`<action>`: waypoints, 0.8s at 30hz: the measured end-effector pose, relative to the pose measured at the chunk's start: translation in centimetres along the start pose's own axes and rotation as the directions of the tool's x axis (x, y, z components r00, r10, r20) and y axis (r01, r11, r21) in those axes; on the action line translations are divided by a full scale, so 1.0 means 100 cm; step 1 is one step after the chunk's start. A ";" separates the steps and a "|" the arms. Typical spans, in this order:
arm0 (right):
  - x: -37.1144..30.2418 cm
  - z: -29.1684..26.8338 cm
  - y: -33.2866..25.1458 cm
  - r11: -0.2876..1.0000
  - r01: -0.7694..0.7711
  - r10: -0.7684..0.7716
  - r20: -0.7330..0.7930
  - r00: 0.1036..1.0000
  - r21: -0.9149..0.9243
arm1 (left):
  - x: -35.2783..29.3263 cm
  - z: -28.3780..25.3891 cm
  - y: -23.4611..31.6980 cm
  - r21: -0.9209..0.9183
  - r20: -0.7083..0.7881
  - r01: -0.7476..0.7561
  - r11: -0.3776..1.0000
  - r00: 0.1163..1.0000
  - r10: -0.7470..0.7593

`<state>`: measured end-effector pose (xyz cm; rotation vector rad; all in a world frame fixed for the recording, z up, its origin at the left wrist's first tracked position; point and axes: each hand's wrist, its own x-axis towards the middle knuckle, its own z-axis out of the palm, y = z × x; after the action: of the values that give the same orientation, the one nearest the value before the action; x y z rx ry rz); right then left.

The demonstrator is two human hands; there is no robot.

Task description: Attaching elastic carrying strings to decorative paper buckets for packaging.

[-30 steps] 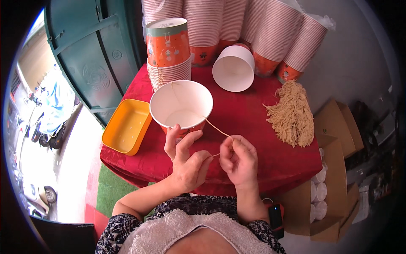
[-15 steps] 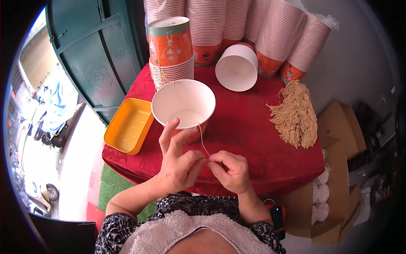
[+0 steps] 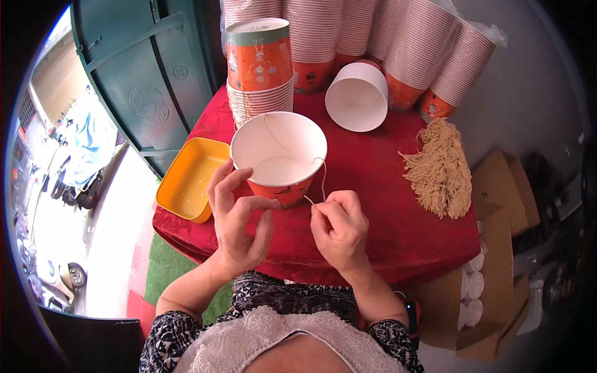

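Note:
An open paper bucket [image 3: 252, 146], white inside and orange outside, stands in front of me on the red-covered table [image 3: 385, 205]. Thin beige cord [image 3: 324, 177] passes over its right rim, and a strand lies across the inside from the far rim. My right hand [image 3: 341, 233] pinches the cord near its end, just right of the bucket's front. My left hand [image 3: 236, 233] is open with fingers spread at the bucket's front left. Its fingertips are close to the rim and wall; whether they touch I cannot tell.
Left of the bucket is a yellow plastic basket [image 3: 163, 196]. Behind stand an upside-down bucket stack [image 3: 260, 65], a tipped bucket [image 3: 356, 99] and tall bagged stacks [image 3: 415, 50]. A bundle of beige cords [image 3: 438, 171] lies at right, beyond it a cardboard box [image 3: 497, 273].
My left hand has opened and drawn left, away from the right hand. My right hand has risen slightly, still pinching the cord. A strand now crosses the bucket's inside.

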<state>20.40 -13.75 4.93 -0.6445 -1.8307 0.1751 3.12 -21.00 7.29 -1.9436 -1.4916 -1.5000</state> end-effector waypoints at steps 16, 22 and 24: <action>0.005 0.021 -0.001 0.998 0.024 -0.021 0.044 0.999 -0.058 | -0.005 -0.008 -0.011 0.011 -0.020 0.045 0.999 0.999 -0.044; 0.006 0.026 0.002 0.997 0.008 -0.004 0.047 0.999 -0.077 | -0.003 -0.008 -0.017 0.038 0.002 0.013 0.999 1.000 -0.013; 0.007 0.027 0.001 0.997 0.007 -0.004 0.043 0.999 -0.071 | -0.001 -0.010 -0.017 0.041 -0.005 0.003 0.999 1.000 -0.003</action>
<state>17.81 -12.78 4.46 -0.6902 -1.8863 0.1210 1.12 -21.04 7.05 -1.9136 -1.5115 -1.4626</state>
